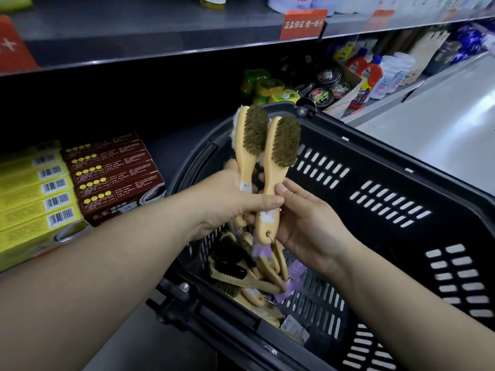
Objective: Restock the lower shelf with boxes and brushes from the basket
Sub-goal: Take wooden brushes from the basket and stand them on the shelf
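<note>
Left hand grips two brushes, bristles up, above basket. Right hand pinches right-side handle. More brushes inside basket. Boxes stacked at left.

Two arms in shot, both bare from the frame's edge right down to the wrist. Left forearm, smooth and uncovered; right forearm, the same. Left hand and right hand are bare too, with thumbnails trimmed short.
</note>
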Demonstrator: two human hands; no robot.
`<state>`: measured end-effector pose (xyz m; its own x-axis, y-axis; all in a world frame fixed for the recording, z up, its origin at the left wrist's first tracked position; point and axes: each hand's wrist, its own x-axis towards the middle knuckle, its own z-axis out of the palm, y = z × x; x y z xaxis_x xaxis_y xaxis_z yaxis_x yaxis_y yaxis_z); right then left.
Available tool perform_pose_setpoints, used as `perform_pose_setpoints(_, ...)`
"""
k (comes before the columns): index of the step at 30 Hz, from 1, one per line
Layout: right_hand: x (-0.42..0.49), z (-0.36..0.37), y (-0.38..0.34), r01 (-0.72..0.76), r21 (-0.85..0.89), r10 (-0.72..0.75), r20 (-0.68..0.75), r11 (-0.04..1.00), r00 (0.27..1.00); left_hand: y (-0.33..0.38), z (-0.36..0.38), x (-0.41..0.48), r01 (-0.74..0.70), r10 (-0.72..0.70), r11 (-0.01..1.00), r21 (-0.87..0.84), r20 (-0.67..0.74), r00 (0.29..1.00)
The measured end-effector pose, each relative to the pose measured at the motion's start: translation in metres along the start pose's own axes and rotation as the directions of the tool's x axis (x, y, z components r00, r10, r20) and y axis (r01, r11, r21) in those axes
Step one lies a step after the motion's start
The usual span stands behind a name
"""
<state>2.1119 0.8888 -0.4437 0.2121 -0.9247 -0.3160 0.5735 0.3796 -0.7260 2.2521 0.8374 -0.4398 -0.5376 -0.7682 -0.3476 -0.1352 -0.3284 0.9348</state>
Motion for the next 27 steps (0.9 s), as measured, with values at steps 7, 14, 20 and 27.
perform_pose_setpoints(7,0.005,-0.005,-0.001,0.08,-0.126,-0.09,-0.073,0.989,0.993,0.001,0.002,0.0,-0.032,0.032,0.999,0.021,-0.009,0.999)
perform_pose_setpoints(14,0.022,-0.006,-0.002,0.123,-0.275,-0.15,-0.08,0.954,0.986,0.004,0.005,0.003,0.042,-0.047,0.98,-0.194,-0.023,0.999)
perform_pose_setpoints(20,0.046,-0.038,0.008,0.034,-0.51,-0.151,-0.19,0.86,0.97,-0.001,-0.002,0.008,0.037,-0.054,0.993,-0.112,-0.157,0.986)
perform_pose_setpoints(27,0.048,-0.11,0.106,-0.14,-0.958,0.311,-0.217,-0.252,0.925,-0.002,-0.002,0.013,0.022,-0.033,0.998,-0.056,-0.207,0.978)
